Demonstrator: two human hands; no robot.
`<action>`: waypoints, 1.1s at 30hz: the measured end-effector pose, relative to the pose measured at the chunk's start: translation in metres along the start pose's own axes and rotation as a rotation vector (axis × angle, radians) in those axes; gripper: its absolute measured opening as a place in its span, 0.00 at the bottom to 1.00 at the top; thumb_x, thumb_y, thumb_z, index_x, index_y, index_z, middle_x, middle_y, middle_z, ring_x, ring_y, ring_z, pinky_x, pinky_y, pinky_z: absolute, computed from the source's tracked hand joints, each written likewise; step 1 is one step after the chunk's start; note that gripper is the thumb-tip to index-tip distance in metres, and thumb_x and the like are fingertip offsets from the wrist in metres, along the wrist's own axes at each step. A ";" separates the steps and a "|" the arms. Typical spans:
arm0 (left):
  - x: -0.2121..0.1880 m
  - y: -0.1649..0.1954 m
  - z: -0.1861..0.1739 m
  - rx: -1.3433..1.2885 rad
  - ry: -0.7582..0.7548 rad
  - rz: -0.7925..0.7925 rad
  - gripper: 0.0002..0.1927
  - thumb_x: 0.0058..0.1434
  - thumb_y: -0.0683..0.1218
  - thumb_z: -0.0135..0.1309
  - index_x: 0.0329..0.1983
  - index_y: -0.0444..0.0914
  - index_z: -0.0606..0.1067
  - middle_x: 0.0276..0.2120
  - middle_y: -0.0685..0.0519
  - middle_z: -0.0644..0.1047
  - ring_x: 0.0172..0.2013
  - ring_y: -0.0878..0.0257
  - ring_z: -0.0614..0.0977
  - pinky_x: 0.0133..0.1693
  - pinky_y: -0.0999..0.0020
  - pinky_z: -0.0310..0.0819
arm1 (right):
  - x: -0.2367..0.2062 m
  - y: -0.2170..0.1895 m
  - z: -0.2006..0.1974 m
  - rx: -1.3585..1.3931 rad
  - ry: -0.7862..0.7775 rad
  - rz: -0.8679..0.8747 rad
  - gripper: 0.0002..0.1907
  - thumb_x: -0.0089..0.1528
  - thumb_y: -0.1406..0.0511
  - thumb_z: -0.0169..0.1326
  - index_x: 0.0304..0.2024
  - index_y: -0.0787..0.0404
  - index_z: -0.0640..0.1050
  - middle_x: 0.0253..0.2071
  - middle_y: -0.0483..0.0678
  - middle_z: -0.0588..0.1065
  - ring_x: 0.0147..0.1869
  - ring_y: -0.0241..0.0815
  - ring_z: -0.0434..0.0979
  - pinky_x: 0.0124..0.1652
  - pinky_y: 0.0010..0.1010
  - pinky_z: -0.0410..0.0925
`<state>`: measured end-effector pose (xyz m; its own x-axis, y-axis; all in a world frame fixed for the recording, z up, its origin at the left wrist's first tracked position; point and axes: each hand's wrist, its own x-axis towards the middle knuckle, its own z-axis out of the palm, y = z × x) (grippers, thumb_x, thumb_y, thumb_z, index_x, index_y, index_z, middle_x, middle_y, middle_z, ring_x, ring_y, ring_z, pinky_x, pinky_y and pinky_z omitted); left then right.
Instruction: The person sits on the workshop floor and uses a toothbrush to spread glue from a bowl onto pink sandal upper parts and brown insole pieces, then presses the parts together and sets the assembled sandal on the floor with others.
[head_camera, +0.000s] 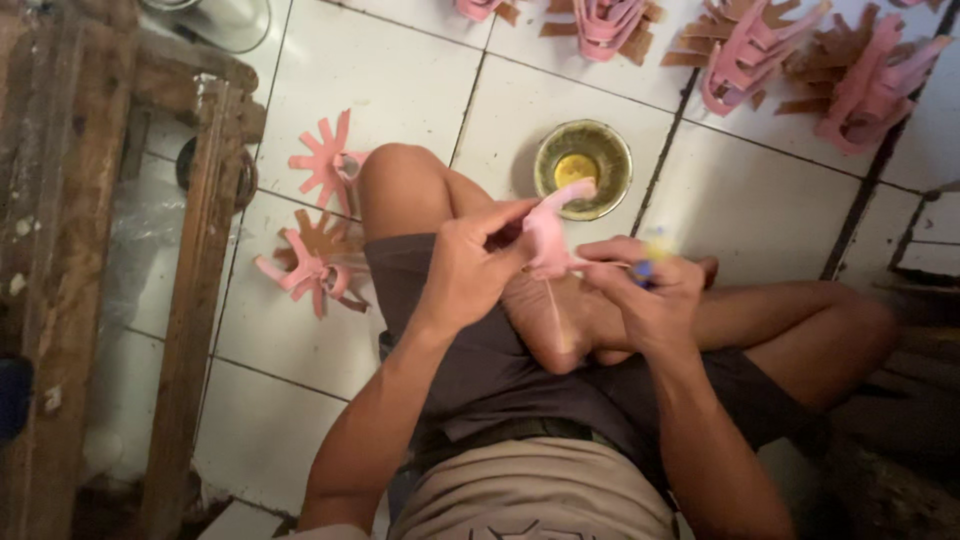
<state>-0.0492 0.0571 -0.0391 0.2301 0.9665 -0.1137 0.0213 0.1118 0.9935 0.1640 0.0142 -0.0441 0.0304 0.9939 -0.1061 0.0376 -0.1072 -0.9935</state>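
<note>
White floor tiles (400, 70) are lying under us as we are sitting cross-legged. Our left hand (470, 265) is pinching a pink cut-out piece (548, 235) above our lap, grip clamped on it. Our right hand (650, 290), just beside, is closing on a small blue-and-yellow tool (648, 262). Farther off, a round metal bowl (583, 165) is standing, with more pink pieces (315, 270) lying to the left.

White square floor tiles (400, 70) with dark grout cover the room under dim, warm light, while a worn wooden frame (70, 250) stands at the left and a darker stepped edge (925, 250) closes the right side.
</note>
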 end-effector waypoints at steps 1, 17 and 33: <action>0.001 -0.003 0.005 -0.101 -0.014 0.016 0.18 0.65 0.39 0.57 0.57 0.28 0.75 0.42 0.50 0.82 0.43 0.69 0.82 0.47 0.72 0.79 | -0.003 0.002 -0.007 0.027 0.038 -0.015 0.13 0.65 0.67 0.59 0.50 0.70 0.82 0.36 0.48 0.80 0.35 0.31 0.76 0.36 0.20 0.68; -0.006 0.012 0.041 -0.501 -0.246 -0.004 0.27 0.62 0.32 0.51 0.66 0.23 0.70 0.28 0.62 0.67 0.29 0.74 0.68 0.34 0.78 0.64 | -0.025 -0.025 -0.036 -0.342 0.113 -0.272 0.12 0.69 0.77 0.52 0.55 0.73 0.78 0.34 0.48 0.73 0.37 0.35 0.72 0.40 0.26 0.64; -0.008 0.007 0.033 -0.702 -0.242 -0.181 0.22 0.74 0.42 0.49 0.67 0.25 0.69 0.28 0.57 0.72 0.26 0.72 0.72 0.31 0.76 0.66 | -0.017 -0.037 -0.028 -0.703 0.210 -0.345 0.13 0.66 0.78 0.58 0.54 0.70 0.80 0.35 0.53 0.73 0.34 0.39 0.72 0.35 0.27 0.64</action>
<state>-0.0187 0.0429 -0.0312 0.4904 0.8505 -0.1902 -0.5255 0.4627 0.7140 0.1901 0.0009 -0.0044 0.0867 0.9557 0.2812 0.6956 0.1440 -0.7038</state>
